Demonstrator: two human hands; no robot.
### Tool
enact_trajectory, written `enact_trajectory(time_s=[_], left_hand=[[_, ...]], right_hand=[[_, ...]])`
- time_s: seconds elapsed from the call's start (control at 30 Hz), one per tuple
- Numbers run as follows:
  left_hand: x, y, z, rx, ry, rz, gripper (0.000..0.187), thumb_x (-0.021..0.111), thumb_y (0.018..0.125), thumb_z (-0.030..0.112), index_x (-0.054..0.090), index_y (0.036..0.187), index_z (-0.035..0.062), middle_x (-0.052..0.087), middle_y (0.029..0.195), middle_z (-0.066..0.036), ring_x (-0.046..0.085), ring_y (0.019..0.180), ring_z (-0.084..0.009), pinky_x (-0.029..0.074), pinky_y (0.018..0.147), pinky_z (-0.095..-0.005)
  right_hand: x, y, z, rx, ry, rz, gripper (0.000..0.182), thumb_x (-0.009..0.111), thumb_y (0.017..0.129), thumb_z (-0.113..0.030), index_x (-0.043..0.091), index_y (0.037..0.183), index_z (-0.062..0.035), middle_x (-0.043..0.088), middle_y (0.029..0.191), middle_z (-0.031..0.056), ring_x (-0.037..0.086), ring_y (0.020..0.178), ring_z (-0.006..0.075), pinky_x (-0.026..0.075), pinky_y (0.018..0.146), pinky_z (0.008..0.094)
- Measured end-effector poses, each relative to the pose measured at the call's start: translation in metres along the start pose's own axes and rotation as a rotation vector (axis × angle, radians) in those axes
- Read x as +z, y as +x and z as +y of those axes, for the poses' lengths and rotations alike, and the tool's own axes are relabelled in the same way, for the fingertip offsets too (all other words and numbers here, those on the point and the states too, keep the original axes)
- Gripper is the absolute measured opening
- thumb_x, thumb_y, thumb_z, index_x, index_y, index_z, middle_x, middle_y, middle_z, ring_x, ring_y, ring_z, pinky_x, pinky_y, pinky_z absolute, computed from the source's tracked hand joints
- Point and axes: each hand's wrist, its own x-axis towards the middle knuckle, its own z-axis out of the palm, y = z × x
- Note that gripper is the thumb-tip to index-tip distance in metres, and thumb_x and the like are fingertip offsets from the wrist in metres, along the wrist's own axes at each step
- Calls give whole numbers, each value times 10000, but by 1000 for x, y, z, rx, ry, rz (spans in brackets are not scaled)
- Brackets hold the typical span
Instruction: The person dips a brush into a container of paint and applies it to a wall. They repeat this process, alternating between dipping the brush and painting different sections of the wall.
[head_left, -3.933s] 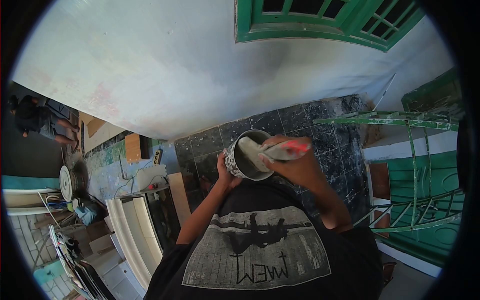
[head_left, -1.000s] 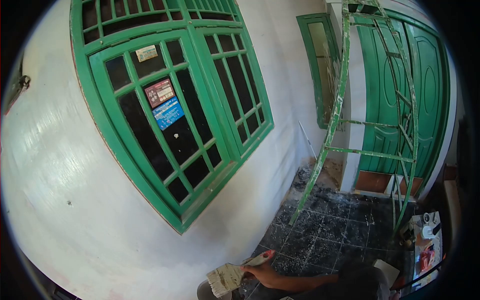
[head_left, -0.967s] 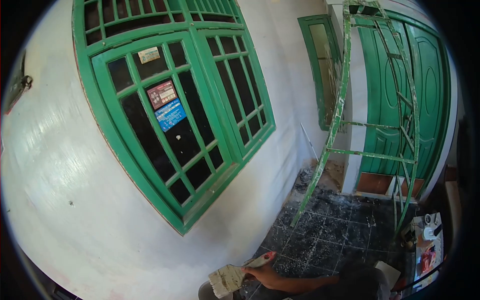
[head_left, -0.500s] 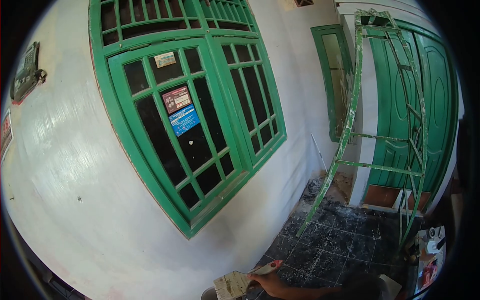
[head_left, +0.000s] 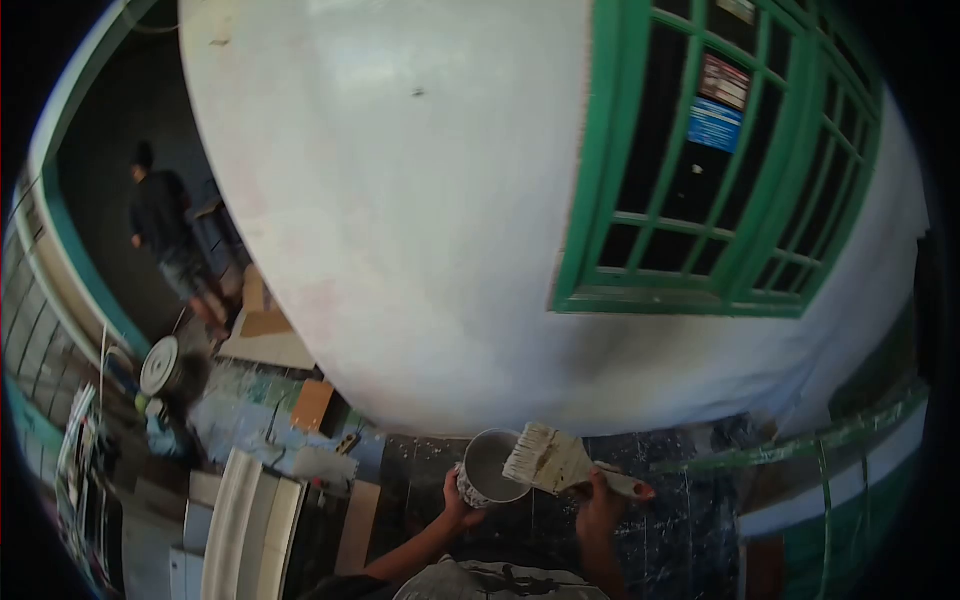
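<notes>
My left hand (head_left: 459, 499) is closed on the side of a small round paint tub (head_left: 492, 472), white inside with a spattered outside. My right hand (head_left: 599, 507) grips the handle of a wide paintbrush (head_left: 556, 462). Its pale, paint-caked bristles point left, beside the tub's rim and partly over it from my viewpoint. The red-tipped end of the handle sticks out to the right of my hand. In front of me stands a white wall (head_left: 420, 220), with a green-framed window (head_left: 640, 280) on the right.
A person (head_left: 165, 235) stands in a doorway at the left. Boards and mouldings (head_left: 240, 525) lean at lower left, near a round white lid (head_left: 160, 365). Dark tiles (head_left: 420, 465) run along the wall's foot. A green ladder (head_left: 800, 440) is at the right.
My view has swung left and down, so the window now sits at the right and the doorway shows. The tub in my left hand has come into sight; the brush stays in my right.
</notes>
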Motion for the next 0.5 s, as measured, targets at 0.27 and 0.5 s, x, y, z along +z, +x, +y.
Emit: enact_trajectory(time_s=[0.27,0.5], left_hand=[[-3,-19,11,113,-54,21,643,387,901,553,566,1342,121,614,1304,-129,577,1198,-340,435,1031,-519],[0,-32,24,159,-149,-111,631,393,913,539,557,1348,111,610,1309,-140,578,1192,-361,422,1041,-551]], right_hand=[[9,24,27,47,13,-52,391,709,887,-180,522,1216,-86,622,1110,77,644,927,197,556,701,331],[30,29,28,125,-18,-129,437,691,883,-160,479,1248,-46,588,1142,100,627,1014,240,564,767,372]])
